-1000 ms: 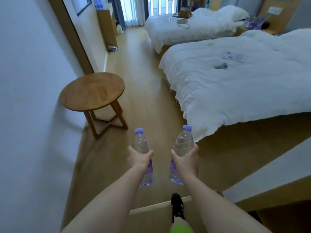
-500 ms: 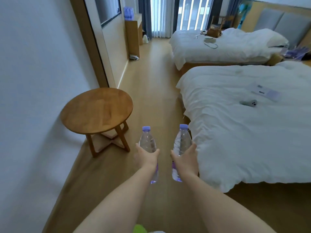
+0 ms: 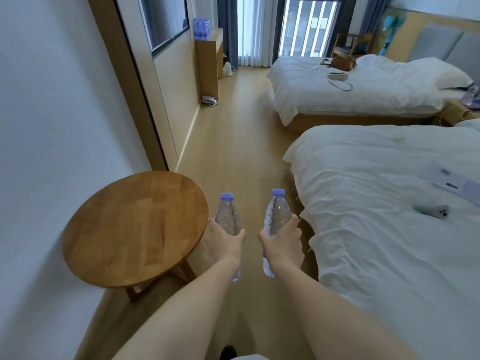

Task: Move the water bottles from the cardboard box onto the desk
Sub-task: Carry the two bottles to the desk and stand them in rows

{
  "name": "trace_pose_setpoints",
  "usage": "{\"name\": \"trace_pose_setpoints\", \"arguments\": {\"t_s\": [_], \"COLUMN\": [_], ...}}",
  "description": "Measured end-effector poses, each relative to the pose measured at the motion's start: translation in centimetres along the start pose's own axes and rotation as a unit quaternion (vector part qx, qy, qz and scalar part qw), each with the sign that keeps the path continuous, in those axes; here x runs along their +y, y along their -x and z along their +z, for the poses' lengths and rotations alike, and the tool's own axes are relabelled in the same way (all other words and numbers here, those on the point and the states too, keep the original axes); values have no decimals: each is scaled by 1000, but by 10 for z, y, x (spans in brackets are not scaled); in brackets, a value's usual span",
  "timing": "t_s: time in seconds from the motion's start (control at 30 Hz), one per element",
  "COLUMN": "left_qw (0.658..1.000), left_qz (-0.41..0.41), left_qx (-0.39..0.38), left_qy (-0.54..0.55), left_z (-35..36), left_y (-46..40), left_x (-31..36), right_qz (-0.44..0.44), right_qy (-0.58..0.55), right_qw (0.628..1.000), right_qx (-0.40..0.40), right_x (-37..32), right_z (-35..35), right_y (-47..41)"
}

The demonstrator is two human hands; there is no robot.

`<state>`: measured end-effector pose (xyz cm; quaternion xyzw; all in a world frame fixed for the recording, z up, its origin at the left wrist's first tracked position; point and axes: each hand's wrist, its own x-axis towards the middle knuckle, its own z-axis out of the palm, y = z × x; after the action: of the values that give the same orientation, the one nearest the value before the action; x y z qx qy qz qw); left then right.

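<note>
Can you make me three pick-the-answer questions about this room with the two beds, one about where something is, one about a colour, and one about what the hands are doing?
1. Where is the round wooden side table?
A. left of the hands
B. on a bed
C. by the window

2. What colour are the caps of the two clear plastic water bottles held in the hands?
A. red
B. purple-blue
C. green

3. What are the hands doing?
A. both hang open
B. one holds both bottles
C. each grips one bottle

Answers:
1 A, the table stands by the white wall, left of the left hand.
2 B, both the left bottle and the right bottle have purple-blue caps.
3 C, the left hand wraps one bottle and the right hand wraps the other.
</note>
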<state>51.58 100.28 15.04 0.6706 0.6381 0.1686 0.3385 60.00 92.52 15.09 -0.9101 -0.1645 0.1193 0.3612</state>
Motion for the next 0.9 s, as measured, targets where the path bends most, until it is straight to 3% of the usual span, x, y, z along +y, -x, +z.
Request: {"name": "trace_pose_setpoints", "arguments": {"t_s": [0.33,0.63,0.9], "left_qw": [1000,999,998], "left_qz": [-12,-44,-46], "left_qx": [-15,-5,29], "left_qy": [-19,3,17], "left_z": [40,123,161], "left_y": [-173,-332,-464], "left_x": [102,223,339], "right_qz": [26,51,20], "right_qy": [25,0,-9], "right_qw": [999,998,999], "right_qx": [0,-26,-39], "right_x": [-88,-140,-224], "right_z": [59,99,119], "right_y": [-164,-386,-554]}}
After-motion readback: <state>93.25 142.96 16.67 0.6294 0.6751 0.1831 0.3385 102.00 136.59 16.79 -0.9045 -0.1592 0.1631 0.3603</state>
